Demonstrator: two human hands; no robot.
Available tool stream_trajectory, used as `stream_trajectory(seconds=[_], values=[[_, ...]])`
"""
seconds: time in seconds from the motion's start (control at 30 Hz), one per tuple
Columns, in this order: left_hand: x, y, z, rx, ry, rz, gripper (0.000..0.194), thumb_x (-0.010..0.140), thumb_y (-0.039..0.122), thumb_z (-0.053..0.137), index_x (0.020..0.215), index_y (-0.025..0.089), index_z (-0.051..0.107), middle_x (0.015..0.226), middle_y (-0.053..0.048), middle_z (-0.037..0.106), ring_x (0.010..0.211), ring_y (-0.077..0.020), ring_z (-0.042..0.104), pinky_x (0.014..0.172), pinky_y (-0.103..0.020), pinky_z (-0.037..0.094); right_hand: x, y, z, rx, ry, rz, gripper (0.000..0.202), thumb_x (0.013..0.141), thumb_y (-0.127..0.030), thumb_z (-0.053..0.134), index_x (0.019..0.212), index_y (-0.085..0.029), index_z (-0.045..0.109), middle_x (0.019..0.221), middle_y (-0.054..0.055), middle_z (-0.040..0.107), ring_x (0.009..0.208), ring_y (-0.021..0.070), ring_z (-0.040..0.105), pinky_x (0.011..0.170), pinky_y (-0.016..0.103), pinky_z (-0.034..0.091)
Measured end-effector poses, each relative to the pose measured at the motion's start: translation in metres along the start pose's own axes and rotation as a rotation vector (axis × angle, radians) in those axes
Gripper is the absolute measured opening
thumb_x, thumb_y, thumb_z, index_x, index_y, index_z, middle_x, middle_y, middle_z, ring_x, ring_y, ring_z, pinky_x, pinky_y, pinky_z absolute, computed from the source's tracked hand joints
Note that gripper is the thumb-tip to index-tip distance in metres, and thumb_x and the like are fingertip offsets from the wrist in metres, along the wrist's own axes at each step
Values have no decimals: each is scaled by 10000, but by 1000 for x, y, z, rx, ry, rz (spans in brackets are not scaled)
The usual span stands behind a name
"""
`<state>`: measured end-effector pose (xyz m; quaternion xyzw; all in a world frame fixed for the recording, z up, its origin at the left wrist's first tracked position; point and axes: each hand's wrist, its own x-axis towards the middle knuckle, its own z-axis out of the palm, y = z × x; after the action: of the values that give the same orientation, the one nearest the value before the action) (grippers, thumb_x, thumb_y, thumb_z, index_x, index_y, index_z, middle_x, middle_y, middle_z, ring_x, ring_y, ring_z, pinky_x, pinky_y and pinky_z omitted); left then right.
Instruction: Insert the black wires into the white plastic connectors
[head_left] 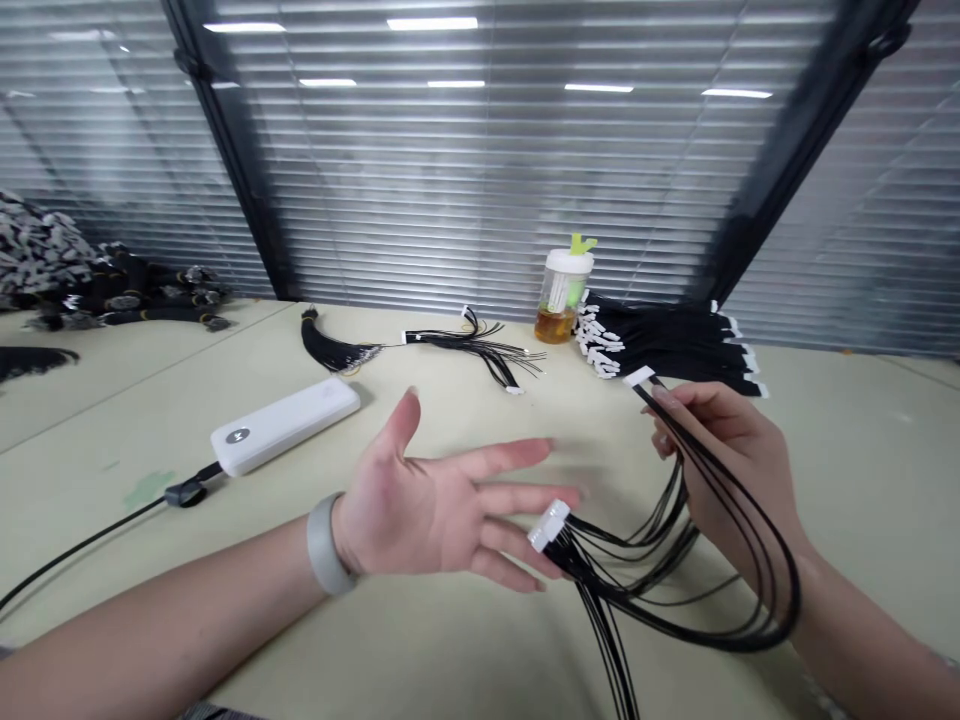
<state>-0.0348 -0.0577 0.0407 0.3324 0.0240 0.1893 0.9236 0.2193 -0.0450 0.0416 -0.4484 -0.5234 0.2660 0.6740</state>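
My left hand (450, 510) is stretched out palm up, fingers spread, with a grey band at its wrist. A white multi-pin connector (550, 527) lies in front of its fingers; whether it touches them I cannot tell. From that connector a bundle of black wires loops right and up to my right hand (739, 460). Thumb and fingers there pinch the black wire harness (761, 560) just below a smaller white connector (640, 377). Other wires of the harness hang down past the bottom of the view.
A white power bank (285, 425) with a black cable lies left. Behind are a black wire bundle (334, 345), loose harnesses (472, 345), a jar of amber liquid (559, 300) and stacked harnesses (667, 335). More bundles (127, 285) pile up far left, before window blinds.
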Motion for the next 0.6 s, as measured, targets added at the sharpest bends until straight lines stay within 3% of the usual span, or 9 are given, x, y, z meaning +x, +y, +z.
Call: stream_trajectory(seconds=[0.27,0.6], values=[[0,0,1,0,-45,-30,993,590,874,111,1256,251,505,1369,-143,401,1076,-343,526,998,-563,183,-1,1,2,-47,-19,-8,210,697,-363,706,717,-185,597,559,-31,500,479,75,421,423,215,290],[-1,-1,-4,-15,-77,-49,993,635,830,31,1372,238,334,1405,-165,334,1076,-335,519,1002,-575,149,-5,1,7,-69,-8,-2,220,677,-376,717,710,-191,601,587,-23,510,498,78,418,400,206,274]])
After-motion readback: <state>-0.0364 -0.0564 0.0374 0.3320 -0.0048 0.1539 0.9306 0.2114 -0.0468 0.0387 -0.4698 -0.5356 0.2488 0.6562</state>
